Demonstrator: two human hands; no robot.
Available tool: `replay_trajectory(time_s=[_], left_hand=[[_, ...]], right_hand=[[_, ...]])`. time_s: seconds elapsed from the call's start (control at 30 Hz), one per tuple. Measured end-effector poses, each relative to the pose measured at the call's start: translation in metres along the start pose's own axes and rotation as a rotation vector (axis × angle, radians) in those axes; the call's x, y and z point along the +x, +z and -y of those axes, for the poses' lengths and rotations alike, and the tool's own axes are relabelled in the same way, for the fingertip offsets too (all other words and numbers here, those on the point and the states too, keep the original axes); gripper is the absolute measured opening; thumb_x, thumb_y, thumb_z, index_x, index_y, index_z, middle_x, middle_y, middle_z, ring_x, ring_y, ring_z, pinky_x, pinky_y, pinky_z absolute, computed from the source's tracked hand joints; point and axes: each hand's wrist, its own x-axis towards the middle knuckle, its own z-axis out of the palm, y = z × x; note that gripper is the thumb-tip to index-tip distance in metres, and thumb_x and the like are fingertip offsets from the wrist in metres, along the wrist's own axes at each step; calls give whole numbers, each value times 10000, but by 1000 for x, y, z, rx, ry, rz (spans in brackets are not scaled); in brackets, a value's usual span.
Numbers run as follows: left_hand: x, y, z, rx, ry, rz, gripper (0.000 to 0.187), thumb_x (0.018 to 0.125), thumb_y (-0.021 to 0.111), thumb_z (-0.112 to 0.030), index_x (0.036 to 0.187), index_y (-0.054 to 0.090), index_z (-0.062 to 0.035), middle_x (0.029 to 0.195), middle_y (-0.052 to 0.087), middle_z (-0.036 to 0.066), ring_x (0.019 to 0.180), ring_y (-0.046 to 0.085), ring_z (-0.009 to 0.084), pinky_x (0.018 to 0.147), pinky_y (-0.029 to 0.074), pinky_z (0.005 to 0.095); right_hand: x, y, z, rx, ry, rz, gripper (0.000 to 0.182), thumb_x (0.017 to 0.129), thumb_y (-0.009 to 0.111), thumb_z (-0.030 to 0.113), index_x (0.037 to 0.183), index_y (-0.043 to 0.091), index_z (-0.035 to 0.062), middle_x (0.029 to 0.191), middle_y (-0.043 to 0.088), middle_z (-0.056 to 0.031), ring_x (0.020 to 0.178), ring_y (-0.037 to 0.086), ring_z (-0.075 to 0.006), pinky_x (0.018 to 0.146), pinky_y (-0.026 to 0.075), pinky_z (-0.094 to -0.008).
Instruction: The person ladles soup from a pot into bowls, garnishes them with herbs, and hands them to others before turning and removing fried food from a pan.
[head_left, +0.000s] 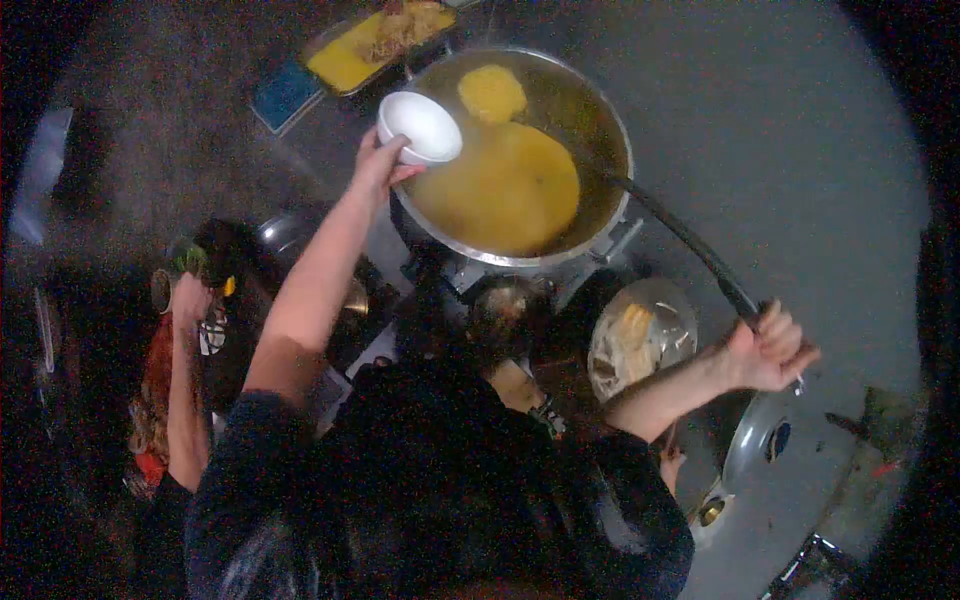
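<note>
Around the pot — tray at ten o'clock, plate at five. Outstretched left hand pinches the bowl; right hand clamps the handle.

Head-worn view, from above, facing down

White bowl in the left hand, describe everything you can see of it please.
The bowl is small, round and plain white, smooth, perhaps ceramic or plastic. Its mouth faces the camera, slightly tilted, and the inside looks white, with no food that I can make out. The left hand grips its near side, thumb over the rim, fingers beneath. It appears over the left edge of the big pot; whether they touch, I can't tell.
</note>
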Motion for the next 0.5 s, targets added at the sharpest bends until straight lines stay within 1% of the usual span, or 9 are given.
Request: replay_trajectory(time_s=[0.1,0.17,0.2,0.27,0.3,0.33,0.37,0.4,0.5], left_hand=[[23,33,22,-108,-21,-26,620,708,534,-71,1221,188,-44,1067,432,247,697,592,313,535,539,317],[25,43,21,-178,-8,3,604,717,524,-75,1221,192,-45,1067,434,241,723,587,317,556,538,312],[24,43,20,-241,3,36,589,726,513,-80,1222,197,-46,1068,436,235,749,582,321,578,537,308],[34,31,21,-271,0,79,565,739,498,-88,1217,201,-48,1074,433,229,762,578,326,598,534,314],[39,27,23,-285,-7,125,541,751,482,-97,1213,205,-50,1080,431,224,774,574,331,618,532,319],[42,22,25,-295,-16,115,541,751,482,-97,1213,205,-50,1080,431,224,774,574,331,618,532,319],[45,18,27,-328,39,169,510,760,465,-101,1199,214,-36,1081,429,222,785,571,334,640,526,325],[47,13,31,-361,95,218,481,769,449,-105,1186,224,-21,1081,428,220,796,567,338,662,521,331],[30,9,19,-521,53,212,431,763,444,-104,1143,275,11,1053,449,216,825,562,322,689,508,335]], right_hand=[[11,4,26,144,4,76,446,856,326,319,443,242,172,394,223,16,368,172,-102,426,183,-250],[5,24,34,255,37,347,433,834,388,280,443,236,174,408,204,41,379,188,-89,458,199,-255],[4,29,36,255,45,358,433,834,388,280,443,236,174,408,204,41,379,188,-89,458,199,-255],[-1,42,41,323,-97,806,421,827,404,291,455,234,191,407,200,68,370,192,-62,440,205,-240],[-5,48,45,323,-85,814,421,827,404,291,455,234,191,407,200,68,370,192,-62,440,205,-240],[-13,59,48,345,-184,761,420,825,406,294,456,232,199,399,196,77,363,184,-54,431,199,-231],[-17,68,49,366,-278,706,418,824,408,297,456,230,208,391,192,87,356,175,-46,422,194,-223],[-16,72,46,368,-255,711,418,824,408,297,456,230,208,391,192,87,356,175,-46,422,194,-223],[-12,76,33,266,-427,609,393,826,394,279,473,238,204,393,209,91,360,170,-43,422,176,-208]])
